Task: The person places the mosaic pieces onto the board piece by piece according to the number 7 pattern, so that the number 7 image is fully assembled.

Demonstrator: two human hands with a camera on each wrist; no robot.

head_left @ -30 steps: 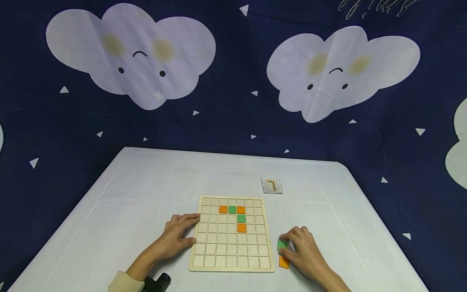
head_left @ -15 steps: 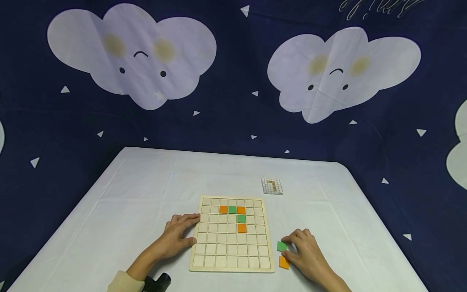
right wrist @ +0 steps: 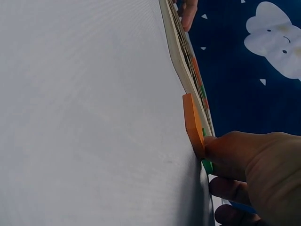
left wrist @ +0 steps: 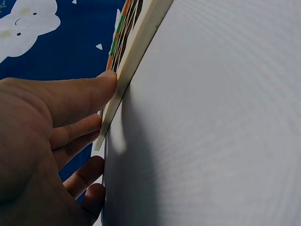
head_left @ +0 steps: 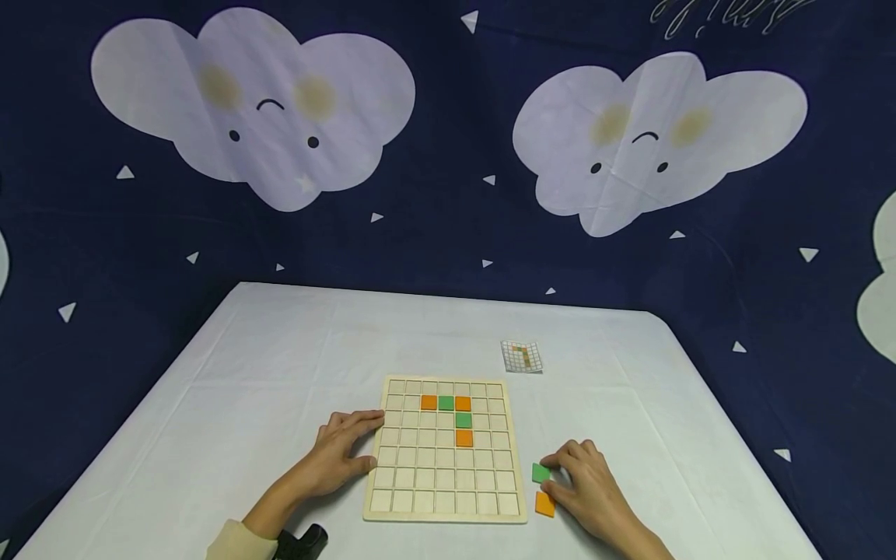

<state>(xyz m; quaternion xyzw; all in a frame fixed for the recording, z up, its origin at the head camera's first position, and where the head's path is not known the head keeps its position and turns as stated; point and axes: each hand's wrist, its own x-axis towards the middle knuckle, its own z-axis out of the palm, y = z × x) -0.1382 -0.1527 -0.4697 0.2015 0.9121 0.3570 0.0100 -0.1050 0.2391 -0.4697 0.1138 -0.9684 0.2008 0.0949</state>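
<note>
A square wooden grid board (head_left: 423,474) lies on the white table. Orange and green square tiles fill several cells in its upper part, including an orange tile (head_left: 464,439) lowest in the column. My left hand (head_left: 339,455) rests against the board's left edge, thumb and fingers spread and fairly straight. To the right of the board lie a loose green tile (head_left: 540,473) and, nearer me, a loose orange tile (head_left: 544,505), apart from each other. My right hand (head_left: 584,482) is beside them, index fingertip at the green tile and thumb by the orange one; neither is visibly pinched.
A small pattern card (head_left: 521,357) with a coloured grid lies beyond the board's far right corner. A dark blue cloth (head_left: 448,249) with clouds hangs behind the table. A black strap-like device (head_left: 301,542) sits at my left wrist.
My right hand has drawn back slightly to the right and towards me, uncovering more of the green and orange tiles, which now show a gap between them. The left hand stays put.
</note>
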